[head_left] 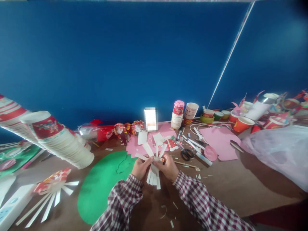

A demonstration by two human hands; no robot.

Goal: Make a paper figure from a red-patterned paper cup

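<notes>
Strip-cut paper cup (pixel 154 178) sits between left hand (pixel 141 168) and right hand (pixel 170 167), over the table (pixel 228 183), well short of its back edge. Both pinch it, thumbs nearly meeting; neither hand nearer. Long axis points toward back edge, strips splayed. Underside fingers hidden.

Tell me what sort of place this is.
Likely a paper-craft worktable, though the wider room can't be told: there are black scissors, pink paper and white paper cut into strips.
</notes>
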